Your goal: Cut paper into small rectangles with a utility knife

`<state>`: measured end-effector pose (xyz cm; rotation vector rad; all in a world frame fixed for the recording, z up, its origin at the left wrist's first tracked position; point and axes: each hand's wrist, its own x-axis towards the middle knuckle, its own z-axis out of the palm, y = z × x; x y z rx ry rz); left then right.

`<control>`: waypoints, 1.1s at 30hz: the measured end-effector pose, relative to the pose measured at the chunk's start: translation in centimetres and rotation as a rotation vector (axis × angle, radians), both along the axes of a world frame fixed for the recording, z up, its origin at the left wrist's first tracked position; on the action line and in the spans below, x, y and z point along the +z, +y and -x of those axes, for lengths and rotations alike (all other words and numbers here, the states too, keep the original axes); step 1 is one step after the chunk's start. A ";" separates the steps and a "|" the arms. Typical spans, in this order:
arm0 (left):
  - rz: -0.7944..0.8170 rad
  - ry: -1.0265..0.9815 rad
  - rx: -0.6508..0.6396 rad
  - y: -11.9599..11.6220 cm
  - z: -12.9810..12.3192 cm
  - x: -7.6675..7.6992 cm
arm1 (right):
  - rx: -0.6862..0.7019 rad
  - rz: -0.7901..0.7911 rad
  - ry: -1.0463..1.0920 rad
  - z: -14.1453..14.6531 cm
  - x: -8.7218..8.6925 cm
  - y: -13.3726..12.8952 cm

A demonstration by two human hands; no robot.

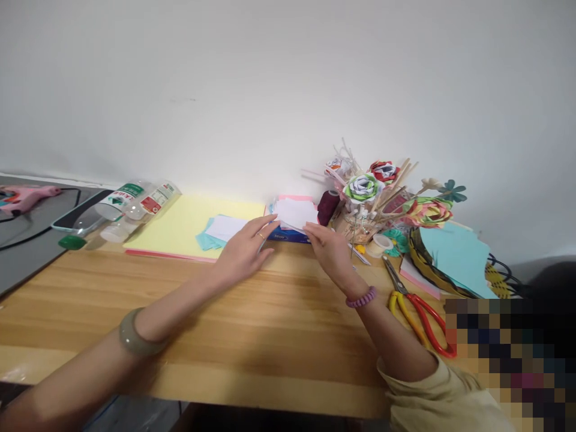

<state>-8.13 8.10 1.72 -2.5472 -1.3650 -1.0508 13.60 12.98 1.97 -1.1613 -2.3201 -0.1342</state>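
Note:
Small sheets of white paper (297, 212) lie in a pile over pink sheets, on top of a blue box (294, 235) near the wall. My left hand (246, 247) reaches to the pile's left near corner, fingers stretched out and thumb apart, the fingertips at the paper's edge. At the right near corner my right hand (333, 255) has its fingers pinched together on the white paper. Left of the box, a white slip (225, 228) rests over teal pieces (207, 242) on large yellow sheets (180, 225).
Paper flowers (363, 188) and sticks stand in a holder beside a dark thread spool (328, 206). Scissors (416, 306) lie to the right, near a basket (418, 258) with teal paper (456, 255). Plastic bottles (121, 201) and a pink glue gun (27, 198) are at left.

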 end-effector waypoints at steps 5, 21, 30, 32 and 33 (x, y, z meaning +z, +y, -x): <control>-0.209 0.131 -0.078 -2.4 -1.0 -0.9 | 0.241 -0.059 -0.016 -2.8 0.1 -6.2; 0.434 -0.172 -0.185 -9.3 -2.2 -3.7 | 0.156 0.349 0.237 -5.1 -2.9 -15.5; 0.917 -0.194 0.084 -7.9 -2.7 -2.2 | -0.348 0.690 0.465 -3.7 -3.9 -14.1; 0.958 -0.169 0.127 -7.5 -2.9 -2.1 | -0.418 0.690 0.454 -3.3 -4.0 -13.9; 0.972 -0.160 0.150 -7.4 -3.0 -2.0 | -0.455 0.680 0.438 -3.1 -4.0 -13.9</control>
